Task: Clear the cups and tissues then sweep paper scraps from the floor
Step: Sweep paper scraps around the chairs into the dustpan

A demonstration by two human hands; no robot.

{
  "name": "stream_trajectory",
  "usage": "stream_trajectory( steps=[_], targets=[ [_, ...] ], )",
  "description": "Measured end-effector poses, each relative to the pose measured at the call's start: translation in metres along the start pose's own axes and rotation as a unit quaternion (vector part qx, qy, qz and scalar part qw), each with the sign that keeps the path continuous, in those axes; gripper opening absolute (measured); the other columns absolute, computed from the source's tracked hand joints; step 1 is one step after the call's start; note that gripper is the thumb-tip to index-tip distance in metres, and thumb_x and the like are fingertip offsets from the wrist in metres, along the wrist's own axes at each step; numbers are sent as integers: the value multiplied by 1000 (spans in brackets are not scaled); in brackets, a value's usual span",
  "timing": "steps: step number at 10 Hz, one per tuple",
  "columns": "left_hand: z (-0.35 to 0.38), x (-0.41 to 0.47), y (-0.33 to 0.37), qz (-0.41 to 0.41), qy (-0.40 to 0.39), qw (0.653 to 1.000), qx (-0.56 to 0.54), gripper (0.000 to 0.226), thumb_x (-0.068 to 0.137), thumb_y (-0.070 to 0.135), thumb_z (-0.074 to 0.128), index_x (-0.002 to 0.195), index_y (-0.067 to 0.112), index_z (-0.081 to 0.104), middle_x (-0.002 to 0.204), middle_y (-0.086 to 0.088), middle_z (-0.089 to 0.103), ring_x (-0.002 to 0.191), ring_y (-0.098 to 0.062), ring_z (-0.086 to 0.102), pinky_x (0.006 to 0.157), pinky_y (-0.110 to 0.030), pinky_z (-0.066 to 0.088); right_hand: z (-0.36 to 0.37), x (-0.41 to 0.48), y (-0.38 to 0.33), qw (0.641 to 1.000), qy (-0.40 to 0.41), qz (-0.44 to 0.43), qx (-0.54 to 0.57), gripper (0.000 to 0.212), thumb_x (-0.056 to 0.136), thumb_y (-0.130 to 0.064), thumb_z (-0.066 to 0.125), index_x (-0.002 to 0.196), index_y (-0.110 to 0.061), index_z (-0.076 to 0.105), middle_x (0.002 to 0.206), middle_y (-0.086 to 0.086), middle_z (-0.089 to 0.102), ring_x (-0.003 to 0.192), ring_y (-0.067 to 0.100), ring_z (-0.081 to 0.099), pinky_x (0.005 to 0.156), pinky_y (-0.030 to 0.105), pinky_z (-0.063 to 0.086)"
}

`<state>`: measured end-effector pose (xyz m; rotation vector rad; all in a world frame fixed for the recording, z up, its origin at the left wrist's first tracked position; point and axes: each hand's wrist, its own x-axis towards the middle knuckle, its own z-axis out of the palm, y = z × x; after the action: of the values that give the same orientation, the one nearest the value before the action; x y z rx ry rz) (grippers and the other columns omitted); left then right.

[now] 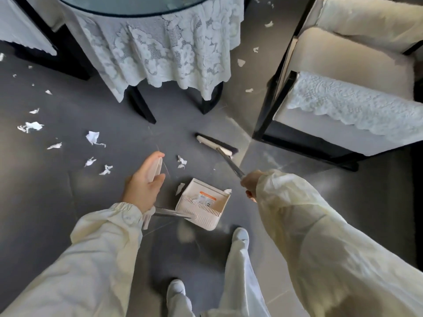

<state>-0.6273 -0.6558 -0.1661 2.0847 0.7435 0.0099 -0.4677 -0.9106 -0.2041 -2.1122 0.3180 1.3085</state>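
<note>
Sweeping setup, head view, looking down.

Torn white paper scraps (pixel 92 137): thin, crumpled, ragged-edged, irregular shapes, a few w/ stringy tails. They are strewn over a dark grey matte tiled floor (pixel 91 202). Densest group is at the L of the frame. A few more lie on lighter grey tiles btwn counter and chair, upper R.

Cream plastic dustpan (pixel 203 202): boxy and shallow, w/ comb teeth along its near edge and an orange-and-white label inside. It sits on the floor btwn the two arms, open side turned away from the person. One scrap lies just beside its L edge, another at its far R corner. A thin metal rod runs from the pan back toward the L cuff.

Left hand (pixel 144 184): holds the white grip of the pan handle, thumb on one side, fingers along the other.
Right hand (pixel 249 183): closed round the shiny metal pole of the white-headed broom (pixel 215 144). Its head is a long white bar w/ black bristles, down on the floor beyond the pan, near the chair's black frame.

Scraps vs hands: one small piece lies on the floor btwn the hands, just beyond the pan. The main cluster is L of the left hand, well apart from the broom head.

Round glass-topped counter (pixel 128 5) is draped w/ a white floral lace cloth (pixel 164 49) and has black legs. Black-framed chair (pixel 343 53) has a cream cushion and a lace cover. Sleeves are pale cream w/ elastic cuffs.
</note>
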Motion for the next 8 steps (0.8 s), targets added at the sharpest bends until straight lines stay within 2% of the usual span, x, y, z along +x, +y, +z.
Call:
stream_trajectory(
  steps=[1, 2, 3, 4, 5, 6, 7, 8],
  targets=[
    [-19, -26, -28, 15, -7, 1000, -9, 51, 89, 12, 54, 113, 56, 50, 80, -11, 62, 62, -41, 54, 57, -54, 46, 61, -36, 18, 1000, -16, -10, -19, 24, 89, -13, 52, 69, -22, 42, 75, -1, 45, 65, 12, 44, 65, 27, 42],
    [-39, -56, -53, 21, -18, 1000, -8, 47, 89, 12, 54, 118, 49, 50, 105, -29, 58, 90, -55, 53, 77, -67, 44, 110, -62, 40, 1000, -12, 4, 27, 17, 90, -12, 52, 73, -16, 48, 78, 4, 51, 67, 17, 50, 68, 30, 48],
    [-59, -86, -70, 9, -26, 1000, 12, 47, 88, 14, 52, 119, 50, 49, 105, -29, 59, 93, -54, 53, 79, -65, 46, 137, -90, 56, 996, 15, 33, 78, 18, 94, -15, 48, 80, -5, 50, 66, 12, 48, 53, 22, 46, 53, 32, 41],
    [-72, -105, -79, 24, -28, 999, 35, 48, 87, 16, 52, 117, 54, 47, 98, -24, 63, 89, -51, 56, 78, -57, 50, 147, -119, 75, 987, 38, 41, 152, 14, 97, -16, 45, 93, -3, 48, 56, 10, 42, 32, 19, 37, 39, 23, 30],
    [-84, -126, -100, 22, -16, 998, 52, 47, 88, 17, 53, 117, 54, 47, 95, -17, 65, 84, -44, 58, 77, -47, 51, 155, -146, 95, 963, 55, 48, 258, 8, 94, -13, 50, 91, -7, 53, 55, 8, 40, 24, 11, 32, 33, 13, 27],
    [-94, -134, -110, -16, 0, 999, 36, 45, 88, 20, 52, 112, 58, 48, 79, -15, 62, 63, -38, 50, 63, -41, 49, 158, -154, 113, 966, 97, 15, 238, 12, 90, -5, 52, 97, -4, 61, 51, 6, 40, 25, 11, 31, 33, 12, 30],
    [-106, -144, -120, -43, 34, 998, 40, 47, 88, 22, 52, 106, 65, 47, 60, -6, 52, 45, -26, 44, 48, -36, 47, 157, -147, 130, 968, 131, 0, 213, 25, 91, -4, 50, 113, -2, 59, 50, 7, 42, 25, 13, 35, 32, 14, 32],
    [-115, -150, -127, -64, 58, 996, 29, 47, 89, 19, 51, 108, 63, 48, 63, -10, 52, 36, -20, 42, 40, -28, 43, 167, -137, 141, 953, 132, 18, 274, 35, 93, -1, 51, 127, -6, 51, 59, 7, 44, 24, 10, 34, 31, 14, 34]
  ],
)
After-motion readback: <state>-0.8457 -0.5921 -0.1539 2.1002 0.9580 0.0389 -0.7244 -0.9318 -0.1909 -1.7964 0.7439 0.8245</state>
